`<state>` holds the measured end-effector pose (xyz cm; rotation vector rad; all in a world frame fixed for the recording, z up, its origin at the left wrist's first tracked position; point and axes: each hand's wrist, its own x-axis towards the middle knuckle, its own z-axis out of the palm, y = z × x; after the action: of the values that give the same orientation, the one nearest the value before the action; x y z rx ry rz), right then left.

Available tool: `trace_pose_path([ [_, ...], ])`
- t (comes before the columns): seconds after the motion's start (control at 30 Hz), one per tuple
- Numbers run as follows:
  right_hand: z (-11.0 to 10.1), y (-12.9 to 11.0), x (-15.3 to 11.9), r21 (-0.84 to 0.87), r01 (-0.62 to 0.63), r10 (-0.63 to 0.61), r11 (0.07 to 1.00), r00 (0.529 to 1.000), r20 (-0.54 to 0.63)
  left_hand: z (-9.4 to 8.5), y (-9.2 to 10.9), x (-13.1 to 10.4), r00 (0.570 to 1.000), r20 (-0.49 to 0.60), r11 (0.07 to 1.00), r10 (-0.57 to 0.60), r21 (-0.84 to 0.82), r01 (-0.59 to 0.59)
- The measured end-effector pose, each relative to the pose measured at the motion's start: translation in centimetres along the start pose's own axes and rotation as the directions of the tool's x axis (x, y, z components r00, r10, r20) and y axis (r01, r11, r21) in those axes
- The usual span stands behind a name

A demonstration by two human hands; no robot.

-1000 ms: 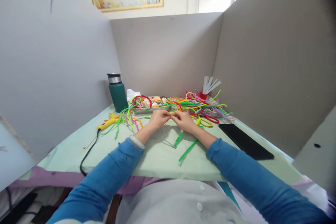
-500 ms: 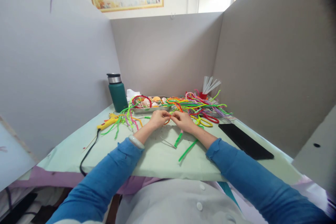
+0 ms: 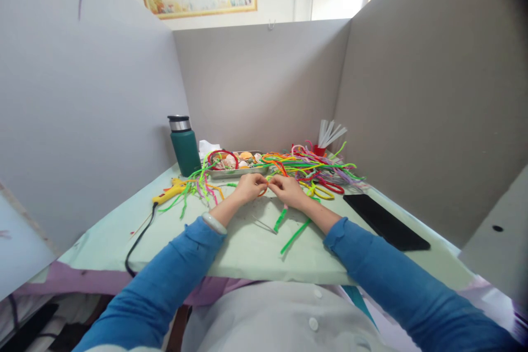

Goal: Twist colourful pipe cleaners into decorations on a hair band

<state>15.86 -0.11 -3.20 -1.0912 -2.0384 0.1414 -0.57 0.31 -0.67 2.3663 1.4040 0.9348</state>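
My left hand (image 3: pixel 249 187) and my right hand (image 3: pixel 286 189) meet fingertip to fingertip above the middle of the table. Both are pinched on a thin orange pipe cleaner (image 3: pixel 263 193), which curves down between them; its ends are hidden by the fingers. Just below my right hand lies a short green piece (image 3: pixel 280 219), with a longer green strip (image 3: pixel 295 237) to its right. Behind my hands is a tangled pile of coloured pipe cleaners (image 3: pixel 305 164), and a metal tray (image 3: pixel 239 173) of small decorations stands behind my left hand.
A yellow glue gun (image 3: pixel 168 192) with a black cord and a green bottle (image 3: pixel 185 148) stand at the left. At the right are a black flat object (image 3: pixel 385 221), yellow-handled scissors (image 3: pixel 324 192) and a red cup (image 3: pixel 319 150) of white sticks. Grey partitions (image 3: pixel 264 82) enclose the table.
My fingertips have shifted very slightly, and a bit more of the orange loop shows between them. Everything else stays as it was.
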Motion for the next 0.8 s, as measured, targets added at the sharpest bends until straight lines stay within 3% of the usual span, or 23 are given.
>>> trace_pose_path([
  [0.8, 0.04, 0.01, 0.07, -0.035, -0.015, 0.016, 0.999, 0.999, 0.028, 0.08, -0.05, -0.07, 1.000, 0.021, 1.000, 0.018, 0.017, -0.019],
])
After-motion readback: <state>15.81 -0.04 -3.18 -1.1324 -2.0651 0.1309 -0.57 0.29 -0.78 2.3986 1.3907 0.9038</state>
